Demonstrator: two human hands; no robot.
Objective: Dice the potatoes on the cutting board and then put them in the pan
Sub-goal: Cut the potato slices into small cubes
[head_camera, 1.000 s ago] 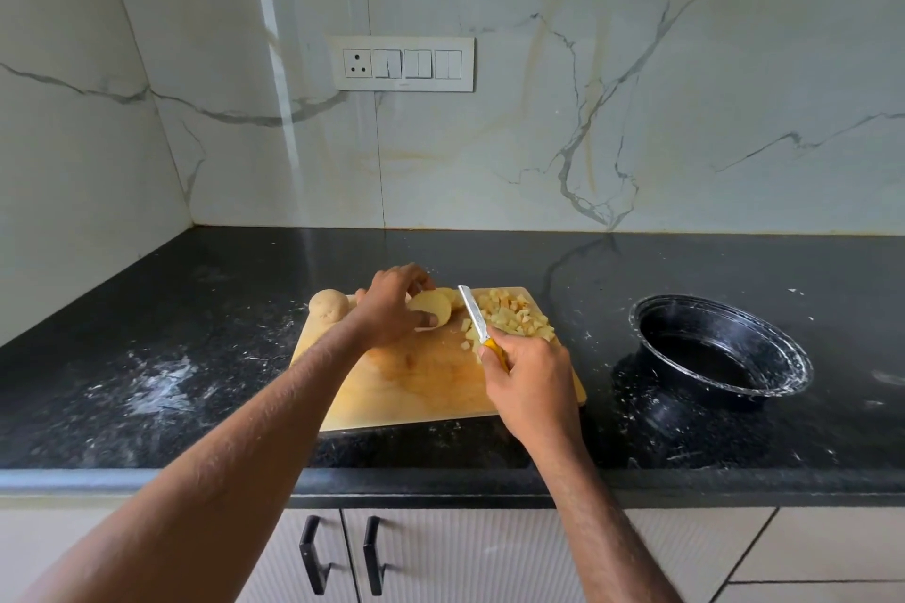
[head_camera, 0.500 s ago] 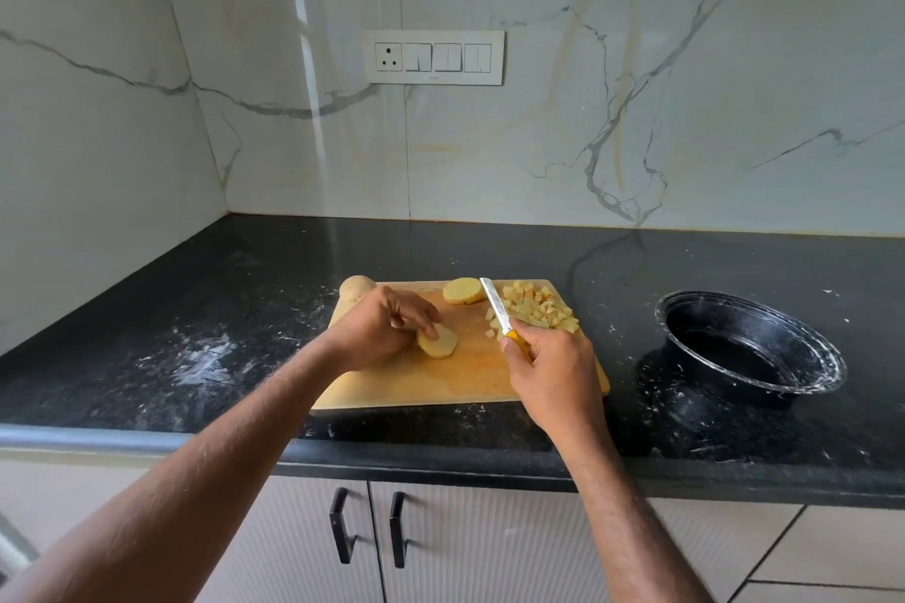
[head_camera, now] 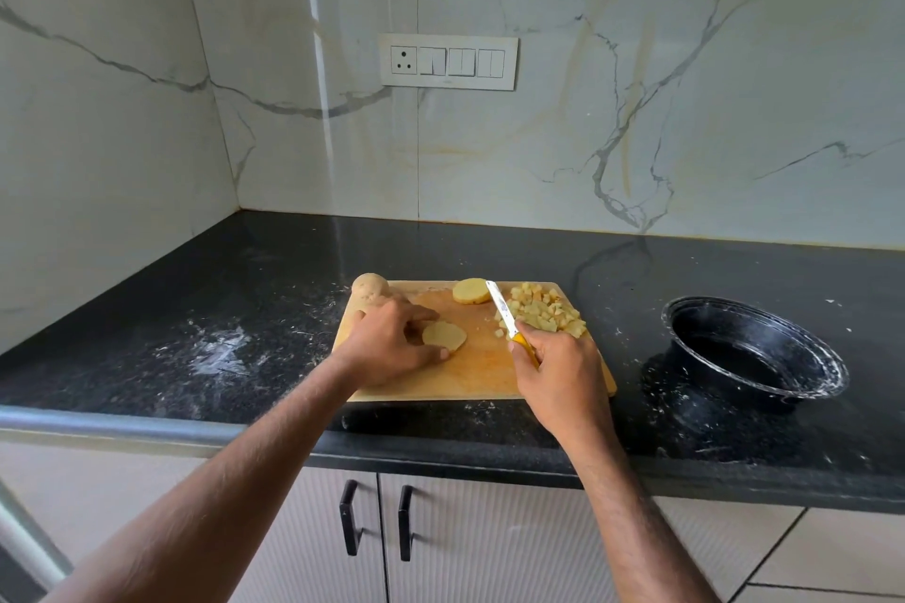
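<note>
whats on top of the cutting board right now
On the cutting board: a potato slice under the left hand, another slice, diced pieces, a whole potato. The hands cover some board.

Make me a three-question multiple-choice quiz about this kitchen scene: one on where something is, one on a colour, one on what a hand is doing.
1. Where is the pan?
A. On the cutting board
B. On the counter, right of the cutting board
C. Beside the wall socket

2. What colour is the knife handle?
A. Yellow
B. Red
C. Black

3. What is the left hand doing?
A. Hanging idle off the counter
B. Reaching into the pan
C. Holding a potato slice on the board

Answers:
1 B: the pan sits on the dark counter, apart from the cutting board.
2 A: a yellow handle shows above the right hand, which grips it.
3 C: its fingers and thumb hold the potato slice lying flat on the wood.
</note>
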